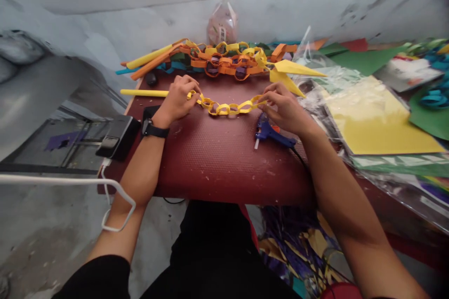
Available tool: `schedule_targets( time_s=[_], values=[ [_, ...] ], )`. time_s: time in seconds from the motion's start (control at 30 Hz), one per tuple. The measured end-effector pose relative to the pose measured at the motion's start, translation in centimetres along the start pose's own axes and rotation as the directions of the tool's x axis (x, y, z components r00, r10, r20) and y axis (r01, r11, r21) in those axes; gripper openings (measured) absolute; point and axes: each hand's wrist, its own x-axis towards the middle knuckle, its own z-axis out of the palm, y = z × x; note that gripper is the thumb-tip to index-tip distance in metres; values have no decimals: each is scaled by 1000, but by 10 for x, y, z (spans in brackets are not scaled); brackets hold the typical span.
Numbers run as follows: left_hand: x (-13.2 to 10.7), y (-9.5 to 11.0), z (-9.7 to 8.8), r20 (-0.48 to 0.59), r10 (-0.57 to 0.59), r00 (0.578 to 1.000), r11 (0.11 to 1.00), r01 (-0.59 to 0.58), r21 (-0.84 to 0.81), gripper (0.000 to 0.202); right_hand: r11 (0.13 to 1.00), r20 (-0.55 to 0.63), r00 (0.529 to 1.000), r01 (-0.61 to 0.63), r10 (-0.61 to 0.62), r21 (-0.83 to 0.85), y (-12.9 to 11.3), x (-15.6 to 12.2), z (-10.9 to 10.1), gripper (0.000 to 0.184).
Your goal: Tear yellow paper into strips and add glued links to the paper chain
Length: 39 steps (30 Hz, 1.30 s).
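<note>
A short yellow paper chain (228,106) hangs in a shallow arc just above the dark red table (217,163). My left hand (178,98) is closed on its left end, and a black watch sits on that wrist. My right hand (286,107) pinches the right end link. A blue glue gun (271,134) lies on the table right under my right hand, with its cord running off the near edge.
A longer orange and yellow paper chain (228,60) lies at the back beside rolled paper tubes (150,58) and a plastic bottle (222,21). Coloured paper sheets in plastic sleeves (379,121) cover the right side. A black device (117,136) sits at the left edge.
</note>
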Motion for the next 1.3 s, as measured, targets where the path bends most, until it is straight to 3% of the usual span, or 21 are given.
schedule_targets(
  time_s=[0.17,0.33,0.53,0.77,0.97,1.3],
  values=[
    [0,-27,-12,-94,-210,973,972,218,89,12,997,-18,999,-38,37,-62,16,2,-5,17],
    [-7,-36,-14,8,-303,953,946,300,122,27,998,-26,1000,-14,13,-54,25,4,-7,11],
    [-9,-31,-14,144,-375,916,920,349,177,38,997,-88,996,-17,10,-75,23,5,-7,14],
    [-7,-30,-18,75,-414,907,883,381,274,39,992,-118,993,1,-16,-128,31,6,-9,14],
    [-9,-33,-21,73,-434,898,868,395,301,42,965,-59,998,-14,-1,-263,38,6,-11,19],
    [-11,-42,-24,91,-451,888,867,411,283,41,762,86,992,-16,94,-647,32,34,-13,35]
  ],
)
